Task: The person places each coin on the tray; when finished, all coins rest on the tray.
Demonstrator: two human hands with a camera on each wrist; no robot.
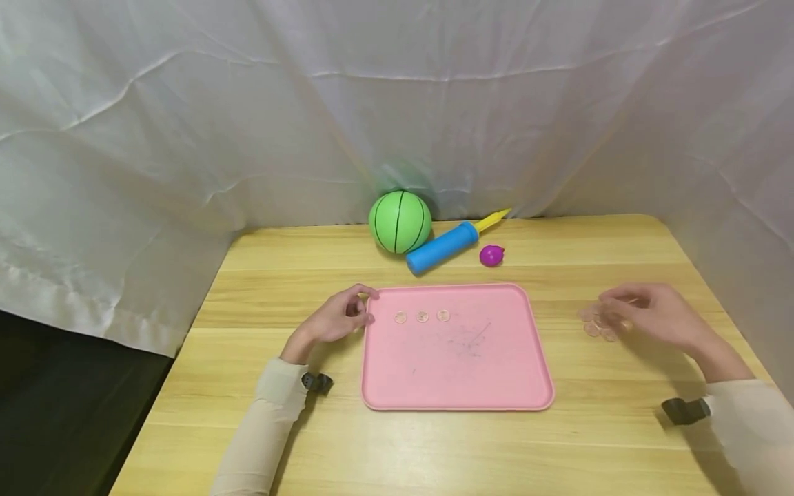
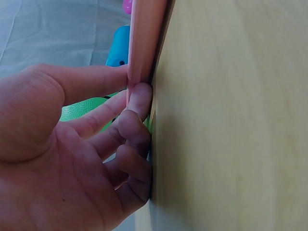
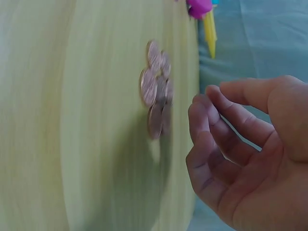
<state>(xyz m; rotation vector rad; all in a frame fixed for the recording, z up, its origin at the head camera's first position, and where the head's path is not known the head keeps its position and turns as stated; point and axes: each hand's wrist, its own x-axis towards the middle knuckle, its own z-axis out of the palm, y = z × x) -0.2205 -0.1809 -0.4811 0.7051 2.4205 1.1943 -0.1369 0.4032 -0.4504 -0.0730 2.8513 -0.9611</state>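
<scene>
Left of the pink tray (image 1: 459, 386), my left hand (image 1: 336, 317) holds the tray's far left corner. In the left wrist view, the thumb of the left hand (image 2: 72, 130) lies on the rim and curled fingers rest against its side. Three round copper-coloured coins (image 1: 422, 317) lie in a row inside the tray. On the right, my right hand (image 1: 657, 317) hovers over a cluster of similar coins (image 1: 592, 328) on the table. The right wrist view shows these coins (image 3: 149, 87) apart from the loosely bent fingers of the right hand (image 3: 250, 139); no coin shows between them.
Behind the tray are a green ball (image 1: 400, 222), a blue hand pump (image 1: 443, 248) with a yellow nozzle, and a small purple balloon-like object (image 1: 492, 255). All stand on a wooden table (image 1: 434, 455). Pale curtains (image 1: 397, 103) hang around its far edge.
</scene>
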